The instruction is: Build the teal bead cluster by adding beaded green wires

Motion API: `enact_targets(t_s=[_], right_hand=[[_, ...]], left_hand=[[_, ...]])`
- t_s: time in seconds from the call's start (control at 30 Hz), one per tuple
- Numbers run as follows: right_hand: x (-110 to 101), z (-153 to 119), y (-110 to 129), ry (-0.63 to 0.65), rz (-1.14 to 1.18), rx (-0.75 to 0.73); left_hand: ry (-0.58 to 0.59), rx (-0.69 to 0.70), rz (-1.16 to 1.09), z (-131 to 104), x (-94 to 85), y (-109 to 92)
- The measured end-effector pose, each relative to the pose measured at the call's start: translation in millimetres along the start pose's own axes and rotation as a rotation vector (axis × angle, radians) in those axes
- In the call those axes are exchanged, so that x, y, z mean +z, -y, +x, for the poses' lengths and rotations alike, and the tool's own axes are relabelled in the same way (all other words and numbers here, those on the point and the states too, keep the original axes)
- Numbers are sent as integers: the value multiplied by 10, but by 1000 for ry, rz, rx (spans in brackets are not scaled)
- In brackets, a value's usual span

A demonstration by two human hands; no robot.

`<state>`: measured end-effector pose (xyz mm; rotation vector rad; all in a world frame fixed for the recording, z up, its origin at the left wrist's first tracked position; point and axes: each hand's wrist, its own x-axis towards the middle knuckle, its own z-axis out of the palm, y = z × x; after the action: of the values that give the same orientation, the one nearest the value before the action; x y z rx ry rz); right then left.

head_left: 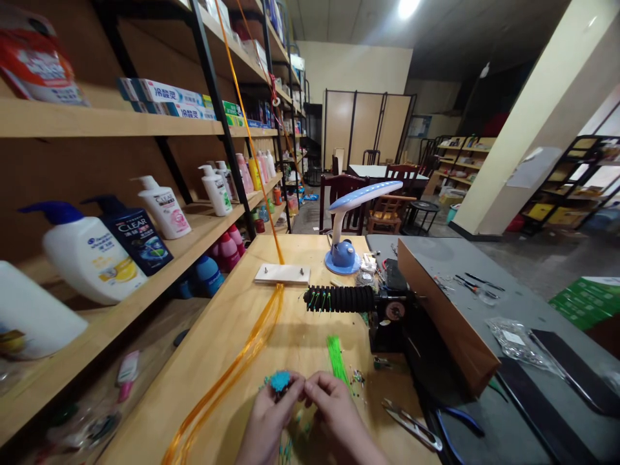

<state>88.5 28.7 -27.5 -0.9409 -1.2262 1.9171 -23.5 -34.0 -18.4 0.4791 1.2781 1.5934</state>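
My left hand (274, 408) is closed, with a turquoise tufted cluster (279, 380) held between its fingers; what kind of thing it is does not show. Thumb and fingertips of my right hand (329, 399) are pinched together and meet the left fingertips, and whatever lies in that pinch is too small to make out. Just beyond the right hand is a bundle of bright green strands (336, 358). Small coloured beads (357, 380) are scattered beside it. Below my hands, thin green pieces (285, 451) lie on the wooden table (217, 403).
Orange threads (254, 342) run from a white clamp plate (282, 274) across the left side. A black ribbed roller (341, 299) juts from a machine (392, 316). Thread snips (411, 425) and blue-handled pliers (460, 423) lie right. Behind stands a blue lamp (343, 255); shelves (121, 129) line the left.
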Motion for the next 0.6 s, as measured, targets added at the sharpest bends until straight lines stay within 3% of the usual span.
enact_targets(t_s=[0.23,0.6], right_hand=[[81,209,3,13,-34,30],[53,262,-19,28,-101,112]], left_hand=[[-89,142,93,170,-68,-146],[-190,171,50,477,-209,-202]])
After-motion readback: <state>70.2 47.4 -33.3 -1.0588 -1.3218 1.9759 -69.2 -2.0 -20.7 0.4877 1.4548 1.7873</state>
